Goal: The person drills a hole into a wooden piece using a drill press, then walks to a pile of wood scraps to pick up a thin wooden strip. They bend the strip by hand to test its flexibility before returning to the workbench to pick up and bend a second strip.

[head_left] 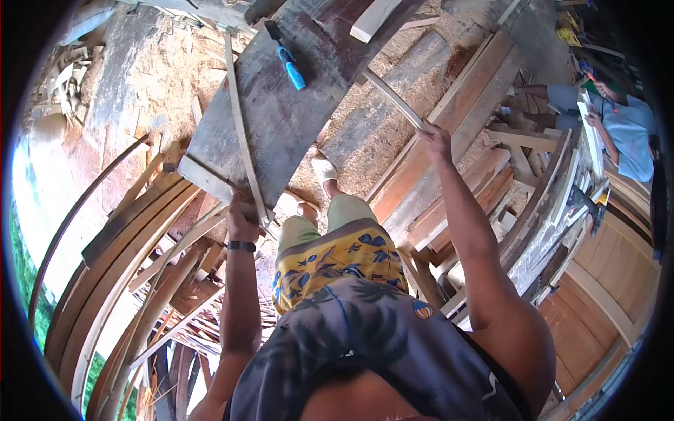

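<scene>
My right hand point(437, 142) is closed around the near end of a narrow wooden strip point(394, 98), which slants up to the edge of the dark workbench point(288, 130). At the bench's near end, my left hand point(240, 226), with a dark band on its wrist, is closed on a short wooden piece point(207, 174) lying along that edge; its fingertips are partly hidden. Beside that hand, a long thin wooden lath point(239, 119) runs lengthwise over the bench. A chisel with a blue handle point(291, 68) lies farther up the bench top.
A pale board point(373, 19) rests at the bench's far end. Curved planks point(126, 238) are stacked at left, thick beams point(463, 112) at right. Sawdust point(168, 63) covers the floor. At far right another person point(625, 133) holds a pale wooden piece point(590, 130).
</scene>
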A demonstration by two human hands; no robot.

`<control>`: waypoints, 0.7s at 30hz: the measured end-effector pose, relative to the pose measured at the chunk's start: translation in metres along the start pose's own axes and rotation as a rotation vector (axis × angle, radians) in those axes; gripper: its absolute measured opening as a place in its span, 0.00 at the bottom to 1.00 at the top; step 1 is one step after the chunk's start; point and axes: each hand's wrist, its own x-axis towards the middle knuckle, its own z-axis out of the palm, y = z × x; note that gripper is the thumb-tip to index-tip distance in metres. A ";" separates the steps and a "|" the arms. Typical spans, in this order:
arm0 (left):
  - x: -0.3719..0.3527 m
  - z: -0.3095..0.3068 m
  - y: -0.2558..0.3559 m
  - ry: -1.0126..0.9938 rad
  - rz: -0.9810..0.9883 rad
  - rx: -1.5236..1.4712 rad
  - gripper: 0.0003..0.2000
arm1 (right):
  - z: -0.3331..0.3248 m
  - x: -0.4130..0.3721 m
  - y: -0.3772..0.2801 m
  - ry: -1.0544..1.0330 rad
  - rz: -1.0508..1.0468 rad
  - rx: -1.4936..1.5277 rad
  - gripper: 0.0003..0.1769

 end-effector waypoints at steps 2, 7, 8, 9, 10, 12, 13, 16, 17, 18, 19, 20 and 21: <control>0.001 -0.002 -0.001 0.012 -0.005 0.037 0.21 | -0.024 -0.039 0.013 0.002 0.206 0.208 0.23; 0.020 -0.016 -0.007 0.012 -0.033 0.016 0.22 | -0.045 -0.156 0.023 0.143 0.531 0.666 0.25; 0.024 -0.016 -0.007 -0.006 -0.035 0.014 0.22 | -0.044 -0.177 0.017 0.212 0.615 0.841 0.25; 0.028 -0.017 -0.007 -0.009 -0.049 0.023 0.22 | -0.040 -0.198 0.011 0.226 0.625 0.839 0.25; 0.031 -0.018 -0.007 -0.047 -0.055 0.033 0.22 | -0.033 -0.222 0.000 0.223 0.676 0.918 0.24; 0.045 -0.035 -0.011 -0.030 -0.078 0.033 0.21 | -0.020 -0.268 -0.021 0.202 0.753 1.053 0.21; 0.056 -0.043 -0.013 -0.028 -0.049 0.077 0.22 | -0.012 -0.288 -0.032 0.146 0.729 1.161 0.19; 0.051 -0.041 -0.006 -0.043 -0.097 0.080 0.22 | 0.008 -0.339 -0.067 0.242 0.822 1.326 0.21; 0.054 -0.047 -0.004 -0.034 -0.135 0.258 0.24 | 0.015 -0.354 -0.074 0.200 0.782 1.389 0.21; 0.056 -0.053 0.000 -0.027 -0.166 0.432 0.26 | 0.023 -0.368 -0.081 0.200 0.774 1.422 0.23; 0.050 -0.054 0.006 -0.027 -0.163 0.434 0.26 | 0.033 -0.376 -0.091 0.196 0.764 1.454 0.25; 0.037 -0.046 0.015 -0.015 -0.226 0.683 0.28 | 0.044 -0.381 -0.097 0.196 0.782 1.455 0.25; 0.024 -0.039 0.025 0.002 -0.283 0.926 0.30 | 0.058 -0.384 -0.102 0.171 0.764 1.559 0.25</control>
